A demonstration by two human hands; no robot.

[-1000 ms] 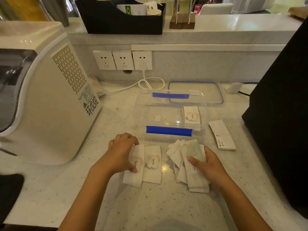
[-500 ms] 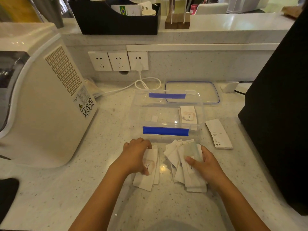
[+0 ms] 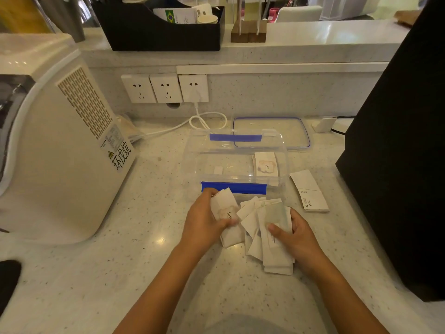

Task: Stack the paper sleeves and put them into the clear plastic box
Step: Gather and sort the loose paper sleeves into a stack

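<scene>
At frame centre the left hand pinches two sleeves, angled toward the fanned pile the right hand pins to the counter, likely for merging.

Both bare forearms reach forward from the near edge of the counter, converging toward its middle. The left hand is curled, knuckles up, fingers wrapped over the far side of what it grips and thumb pressed on top. The right hand lies palm-down, thumb extended leftward, fingers bent along the right side.
</scene>
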